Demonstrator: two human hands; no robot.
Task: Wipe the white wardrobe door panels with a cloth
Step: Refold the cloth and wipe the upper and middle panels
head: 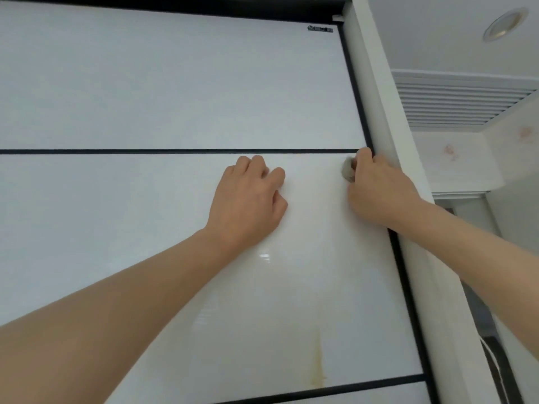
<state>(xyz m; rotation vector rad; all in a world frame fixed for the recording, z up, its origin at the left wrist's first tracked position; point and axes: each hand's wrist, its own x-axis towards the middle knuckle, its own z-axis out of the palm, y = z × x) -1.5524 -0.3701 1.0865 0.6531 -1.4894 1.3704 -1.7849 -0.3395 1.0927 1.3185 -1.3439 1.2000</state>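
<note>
- The wiping is judged to be under way and not finished: the cloth (347, 171) is pressed against the upper right corner of the middle door panel (145, 228), just below the black dividing strip (175, 151) and just beside the black edge strip (354, 91) on the right.
- The cloth is gripped in the right hand (376, 188), bunched small and grey, with only a little of it showing past the curled fingers.
- The left hand (248, 199) is rested on the same panel, to the left of the cloth and apart from it; its fingers are loosely bent against the surface and nothing is held in it.
- A yellowish vertical streak (319, 365) is seen low on the middle panel, near its bottom strip; this part is judged to be left to wipe.
- The upper panel (175, 83) is seen as glossy white, with a small dark label (320, 28) near its top right corner; whether it has been wiped cannot be told.
- Only a sliver of a lower panel (364, 396) is shown at the bottom edge.
- The panels are smooth and reflective, framed by thin black strips, with a white wardrobe post (388, 126) on the right.
</note>
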